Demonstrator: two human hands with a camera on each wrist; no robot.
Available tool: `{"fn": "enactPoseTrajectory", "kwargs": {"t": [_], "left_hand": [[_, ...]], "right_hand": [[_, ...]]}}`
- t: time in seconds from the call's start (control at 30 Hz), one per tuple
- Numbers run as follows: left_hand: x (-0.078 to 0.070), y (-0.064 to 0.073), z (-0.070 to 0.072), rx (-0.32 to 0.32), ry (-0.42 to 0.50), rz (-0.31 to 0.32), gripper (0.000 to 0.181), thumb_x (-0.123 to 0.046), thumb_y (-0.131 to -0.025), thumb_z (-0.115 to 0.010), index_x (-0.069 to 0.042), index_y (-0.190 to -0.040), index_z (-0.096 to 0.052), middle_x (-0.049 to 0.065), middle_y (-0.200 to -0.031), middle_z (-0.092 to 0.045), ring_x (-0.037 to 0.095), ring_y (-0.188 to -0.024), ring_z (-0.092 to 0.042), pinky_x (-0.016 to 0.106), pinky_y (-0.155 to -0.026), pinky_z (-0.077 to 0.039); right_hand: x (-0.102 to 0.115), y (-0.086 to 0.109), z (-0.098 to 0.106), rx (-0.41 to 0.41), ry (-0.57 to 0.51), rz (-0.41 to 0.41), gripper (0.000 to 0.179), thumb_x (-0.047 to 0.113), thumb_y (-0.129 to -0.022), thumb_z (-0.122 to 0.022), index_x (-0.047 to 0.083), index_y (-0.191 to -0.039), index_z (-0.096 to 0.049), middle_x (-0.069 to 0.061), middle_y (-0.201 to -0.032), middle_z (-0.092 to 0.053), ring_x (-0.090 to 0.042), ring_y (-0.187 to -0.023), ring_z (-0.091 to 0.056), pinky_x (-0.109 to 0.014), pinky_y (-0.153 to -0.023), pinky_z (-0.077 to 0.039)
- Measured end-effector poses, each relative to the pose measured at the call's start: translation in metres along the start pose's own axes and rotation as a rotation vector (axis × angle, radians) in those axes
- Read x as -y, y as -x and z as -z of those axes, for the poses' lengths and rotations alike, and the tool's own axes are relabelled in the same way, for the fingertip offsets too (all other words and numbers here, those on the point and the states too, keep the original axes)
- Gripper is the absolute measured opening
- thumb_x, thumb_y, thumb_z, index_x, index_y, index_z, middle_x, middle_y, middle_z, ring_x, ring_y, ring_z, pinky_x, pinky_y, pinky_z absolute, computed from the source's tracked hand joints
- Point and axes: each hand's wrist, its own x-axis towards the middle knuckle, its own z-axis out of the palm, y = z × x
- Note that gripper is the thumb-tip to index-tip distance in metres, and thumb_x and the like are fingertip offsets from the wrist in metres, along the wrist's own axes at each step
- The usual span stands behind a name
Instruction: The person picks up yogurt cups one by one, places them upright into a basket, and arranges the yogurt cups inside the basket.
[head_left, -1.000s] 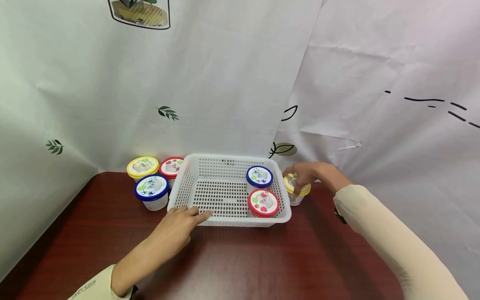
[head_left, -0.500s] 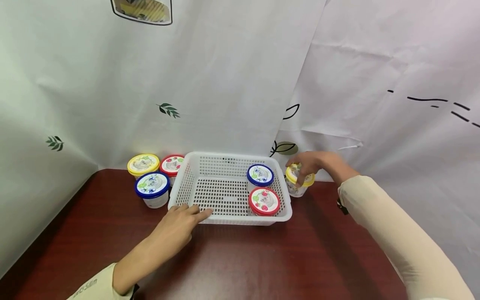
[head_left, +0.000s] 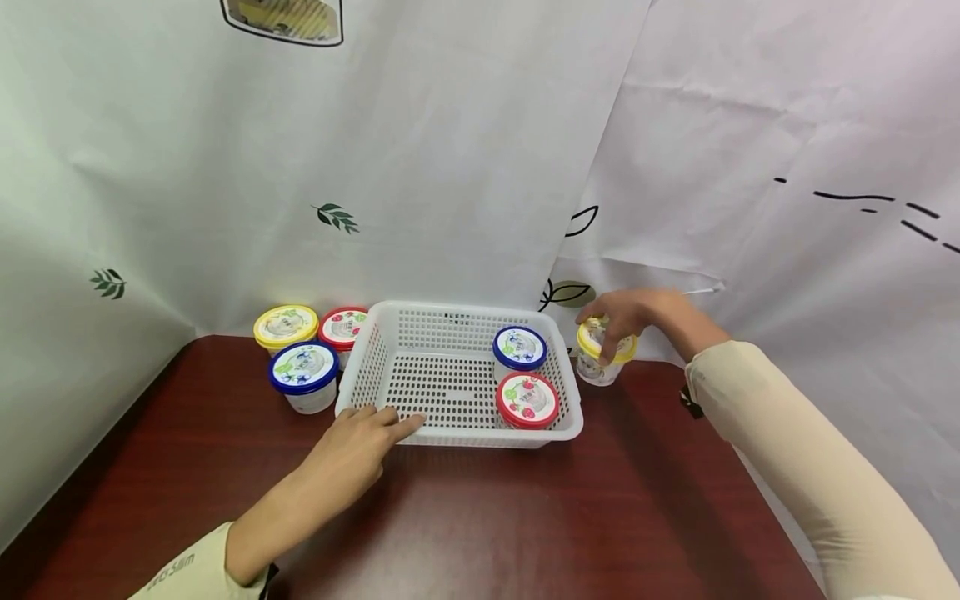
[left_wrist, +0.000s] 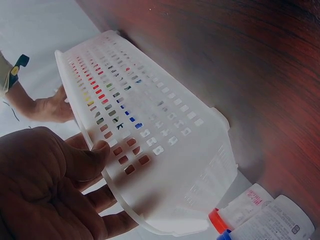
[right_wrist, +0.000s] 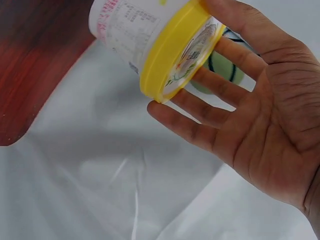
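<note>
In the head view my right hand [head_left: 626, 317] holds a white tub with a yellow lid [head_left: 606, 343] beyond the basket's right end. Thumb and fingers grip the lid's rim, as the right wrist view shows around the yellow lid [right_wrist: 172, 55]. My left hand [head_left: 360, 446] grips the near left rim of a white perforated plastic basket [head_left: 487, 439]. Seen from the left wrist, its thumb [left_wrist: 95, 157] lies on the outer wall, fingers behind the rim. Inside the basket, at the right end, stand a blue-lidded tub [head_left: 519, 348] and a red-lidded tub [head_left: 527, 402].
Left of the basket, three lidded tubs stand close together: yellow [head_left: 286, 325], red [head_left: 342, 327] and blue [head_left: 303, 368]. The dark red wooden table [head_left: 510, 517] ends at a light printed cloth [head_left: 450, 167] hanging behind it.
My right hand has moved up and slightly right in the head view, carrying the yellow-lidded tub away from the basket's side. The left hand keeps its place on the rim.
</note>
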Motion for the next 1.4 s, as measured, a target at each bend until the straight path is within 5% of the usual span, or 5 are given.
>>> {"fn": "enactPoseTrajectory", "kwargs": {"t": [0.2, 1.4], "left_hand": [[0.000, 0.000, 0.001, -0.004, -0.005, -0.001, 0.062, 0.011, -0.085, -0.076, -0.021, -0.137, -0.081, 0.006, -0.108, -0.079, 0.030, -0.090, -0.069, 0.049, -0.086, -0.060], [-0.001, 0.000, 0.000, -0.021, -0.012, -0.011, 0.063, 0.013, -0.083, -0.076, -0.021, -0.137, -0.082, 0.005, -0.105, -0.078, 0.030, -0.090, -0.070, 0.048, -0.081, -0.058]], "right_hand": [[0.001, 0.008, 0.010, -0.009, -0.008, 0.006, 0.094, 0.020, -0.083, -0.098, 0.009, -0.166, -0.056, -0.028, -0.166, -0.050, -0.043, -0.141, -0.058, -0.055, -0.110, -0.061], [0.043, 0.021, 0.027, -0.039, 0.136, 0.064, 0.094, 0.022, -0.079, -0.100, 0.015, -0.163, -0.060, -0.019, -0.164, -0.058, -0.039, -0.144, -0.057, -0.059, -0.117, -0.055]]}}
